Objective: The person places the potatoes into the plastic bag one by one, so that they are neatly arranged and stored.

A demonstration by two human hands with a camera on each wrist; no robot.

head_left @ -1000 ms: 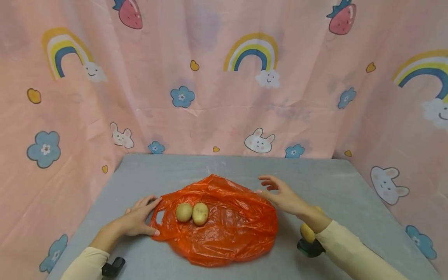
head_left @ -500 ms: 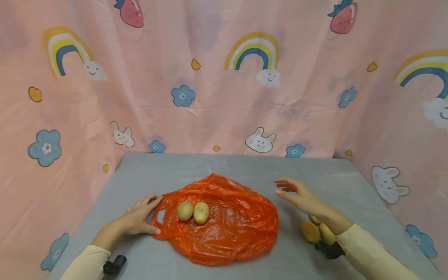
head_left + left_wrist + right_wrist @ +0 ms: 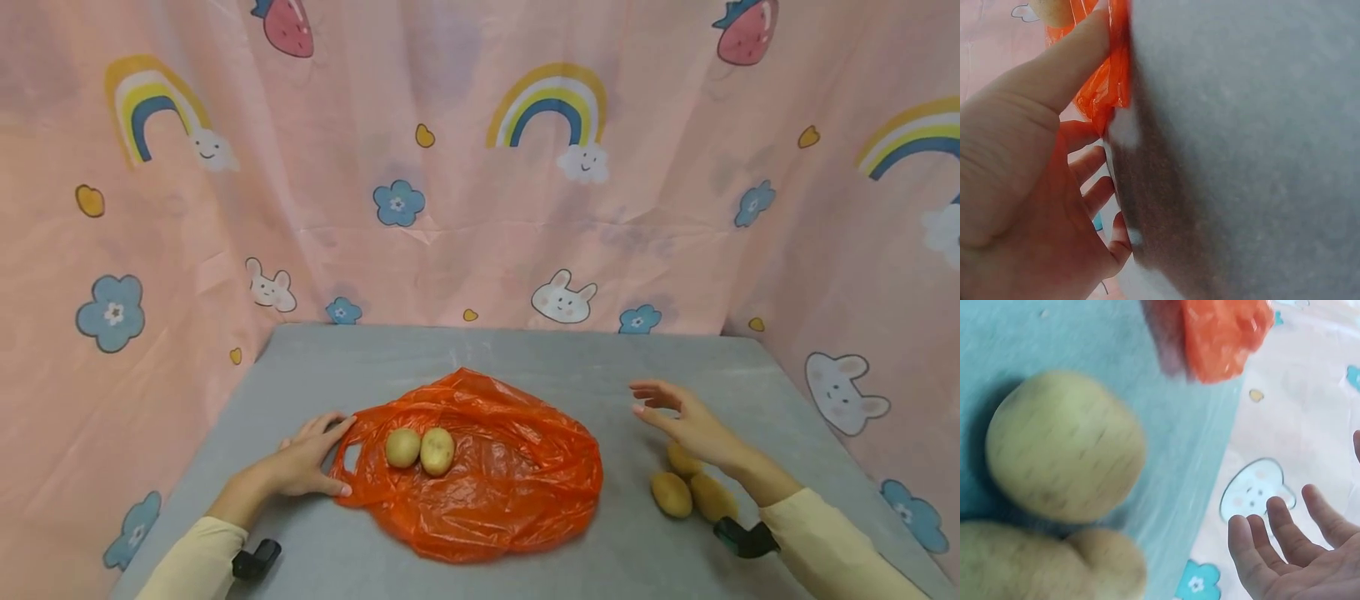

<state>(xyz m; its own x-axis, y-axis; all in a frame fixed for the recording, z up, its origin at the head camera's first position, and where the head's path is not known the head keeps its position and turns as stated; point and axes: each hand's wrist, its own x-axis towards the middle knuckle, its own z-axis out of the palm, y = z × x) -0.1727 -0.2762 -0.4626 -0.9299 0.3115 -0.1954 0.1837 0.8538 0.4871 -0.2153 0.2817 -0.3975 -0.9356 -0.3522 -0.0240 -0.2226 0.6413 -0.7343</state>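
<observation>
Left arm (image 3: 193,557): ours slants in from the lower left, pale-sleeved to just short of the wrist.
Left wrist (image 3: 246,495): we hold it bare and low.
Left hand (image 3: 300,463): ours lies relaxed, palm turned inward.
Left thumb (image 3: 1072,59): we hold it nearly straight, well apart from the index.
Left fingers (image 3: 1090,164): ours fan out, slightly bent.
Right arm (image 3: 840,542): ours slants in from the lower right, sleeved alike.
Right wrist (image 3: 757,473): bare too.
Right hand (image 3: 693,427): we hold it raised, pointing inward, well apart from our left.
Right thumb (image 3: 656,418): ours extends below the fingers.
Right fingers (image 3: 1294,540): ours spread, gently curved.
</observation>
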